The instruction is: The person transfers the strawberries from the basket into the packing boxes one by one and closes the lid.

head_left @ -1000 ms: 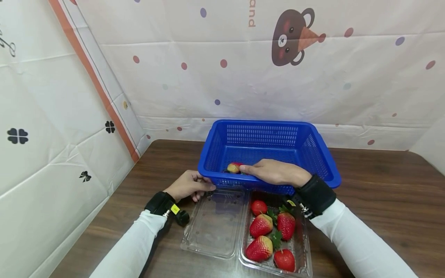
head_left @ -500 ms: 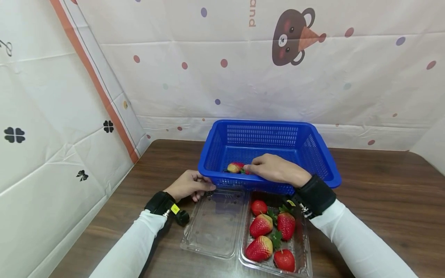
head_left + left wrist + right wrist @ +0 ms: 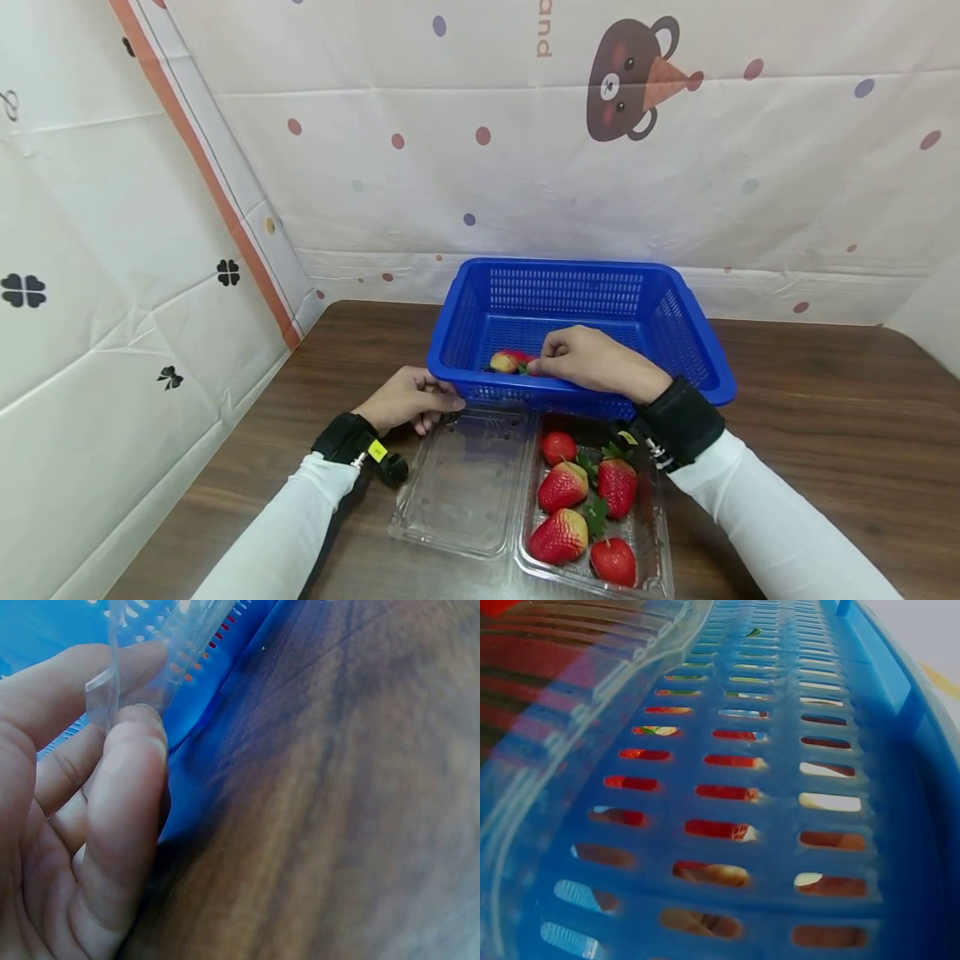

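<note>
My left hand pinches the corner of a clear plastic lid between thumb and fingers, beside the front left corner of a blue slotted basket. Over the basket's front wall reaches my right hand, its curled fingertips on a red strawberry that they mostly cover. Touching distance to its left lies a red and yellow strawberry. In the right wrist view, red fruit and parts of fingers show only through the basket's slots.
In front of the basket, the clear clamshell's tray holds several fruits, among them a large strawberry and a smooth red tomato. The lid lies folded out to its left on the wooden table. A patterned cloth hangs behind.
My right hand has shifted slightly right and upward in the basket, its fingers more curled, uncovering some green leaf and red beside the left strawberry. My left hand has stayed put.
</note>
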Demonstrator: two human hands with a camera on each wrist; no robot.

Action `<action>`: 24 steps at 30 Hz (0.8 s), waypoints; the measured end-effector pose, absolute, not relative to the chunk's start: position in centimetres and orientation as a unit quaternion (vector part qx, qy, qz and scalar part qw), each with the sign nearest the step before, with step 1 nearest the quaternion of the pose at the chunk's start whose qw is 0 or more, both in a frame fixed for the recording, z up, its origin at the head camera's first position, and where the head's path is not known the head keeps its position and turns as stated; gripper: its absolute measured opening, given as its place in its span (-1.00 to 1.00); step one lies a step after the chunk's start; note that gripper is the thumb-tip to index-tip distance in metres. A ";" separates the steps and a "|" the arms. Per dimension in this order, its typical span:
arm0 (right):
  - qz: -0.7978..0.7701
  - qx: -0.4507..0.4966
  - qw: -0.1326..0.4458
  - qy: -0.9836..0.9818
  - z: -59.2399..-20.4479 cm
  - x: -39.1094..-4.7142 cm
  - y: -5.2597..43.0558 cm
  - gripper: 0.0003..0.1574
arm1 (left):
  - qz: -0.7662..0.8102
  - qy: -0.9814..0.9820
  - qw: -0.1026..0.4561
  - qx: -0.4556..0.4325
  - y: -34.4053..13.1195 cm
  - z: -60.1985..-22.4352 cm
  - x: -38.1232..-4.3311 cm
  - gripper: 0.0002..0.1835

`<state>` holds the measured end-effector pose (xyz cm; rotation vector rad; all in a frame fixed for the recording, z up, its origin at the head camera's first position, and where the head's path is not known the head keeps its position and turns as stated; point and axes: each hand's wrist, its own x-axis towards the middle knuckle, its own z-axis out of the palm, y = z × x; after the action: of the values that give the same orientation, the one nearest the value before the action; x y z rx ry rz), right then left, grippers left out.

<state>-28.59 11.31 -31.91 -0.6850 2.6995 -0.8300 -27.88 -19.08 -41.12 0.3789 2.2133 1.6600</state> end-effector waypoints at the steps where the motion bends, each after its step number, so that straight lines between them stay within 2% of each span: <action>1: -0.285 -0.232 0.117 0.922 -31.9 -28.6 11.3 -0.66 | 0.585 0.780 0.174 0.135 -19.1 -41.1 -27.9 -0.72; 17: -0.304 -0.251 0.110 0.912 -31.8 -28.5 11.2 -0.83 | 0.586 0.781 0.172 0.133 -19.0 -41.1 -27.9 -0.73; 24: -0.299 -0.265 0.089 0.912 -31.8 -28.6 11.3 -0.90 | 0.583 0.783 0.171 0.131 -19.0 -41.2 -27.9 -0.71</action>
<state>-28.61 11.33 -31.81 -0.7896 2.7149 -0.8907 -27.95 -19.02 -41.17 0.3728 2.2228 1.6562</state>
